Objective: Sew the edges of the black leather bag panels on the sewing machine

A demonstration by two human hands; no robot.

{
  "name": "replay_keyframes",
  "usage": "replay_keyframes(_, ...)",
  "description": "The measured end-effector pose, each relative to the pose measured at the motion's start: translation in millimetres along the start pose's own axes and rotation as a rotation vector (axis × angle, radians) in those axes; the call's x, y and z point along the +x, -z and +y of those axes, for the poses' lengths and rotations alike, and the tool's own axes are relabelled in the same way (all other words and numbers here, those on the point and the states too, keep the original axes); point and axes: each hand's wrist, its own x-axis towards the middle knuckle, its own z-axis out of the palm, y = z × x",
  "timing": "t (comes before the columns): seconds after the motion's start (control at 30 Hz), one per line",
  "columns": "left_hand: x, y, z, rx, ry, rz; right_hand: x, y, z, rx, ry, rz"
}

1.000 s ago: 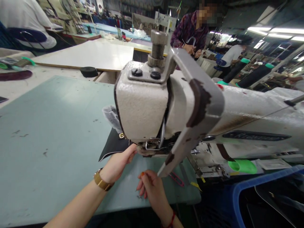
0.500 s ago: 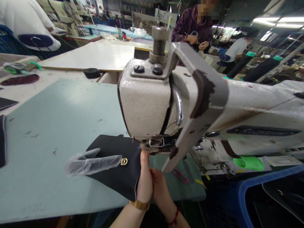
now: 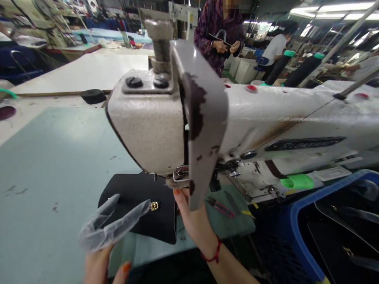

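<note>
A black leather-like piece (image 3: pixel 142 225) with a gold clasp (image 3: pixel 154 206) lies on the pale green table (image 3: pixel 68 157), its far right part under the sewing machine head (image 3: pixel 148 130). A loop of clear plastic wrap (image 3: pixel 103 232) sticks out from the piece toward the left. My left hand (image 3: pixel 102 268) is at the bottom, just below the wrap, thumb apart from the fingers; whether it touches the wrap is unclear. My right hand (image 3: pixel 192 213), with a red string bracelet, is at the right edge of the piece beside the presser area, its fingertips partly hidden behind the machine's grey bracket.
Pink-handled snips (image 3: pixel 222 208) lie right of my right hand. A blue basket (image 3: pixel 293 221) holding black pieces stands at the lower right. A black roll (image 3: pixel 93 96) sits at the back left. Behind the machine a person (image 3: pixel 219 39) holds something thin.
My left hand has left the piece's right edge and moved to the lower left, by the wrap. The wrap loop has opened wider. The view has shifted to the right.
</note>
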Motion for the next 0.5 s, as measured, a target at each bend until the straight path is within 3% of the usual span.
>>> replay_keyframes(0.07, 55.1, 9.8, -6.5, 0.138, -0.252, -0.223, 1.8, -6.4, -2.5, -0.039, 0.025, 0.016)
replay_keyframes(0.13, 110.5, 6.3, -1.0, 0.209, -0.489, -0.388, 2.2, -10.7, -1.9, -0.054, 0.031, 0.023)
replay_keyframes(0.23, 167.2, -7.6, 15.2, 0.246, -0.688, -0.546, 2.9, -11.9, 1.3, -0.073, 0.052, 0.029)
replay_keyframes(0.33, 182.2, -13.6, 31.3, 0.262, -0.738, -0.653, 5.2, -6.8, 3.4, -0.077, 0.063, 0.011)
replay_keyframes(0.5, 161.1, -7.2, 57.7, 0.358, -0.635, -0.567, 12.9, 11.4, 0.4, -0.054, 0.025, -0.115)
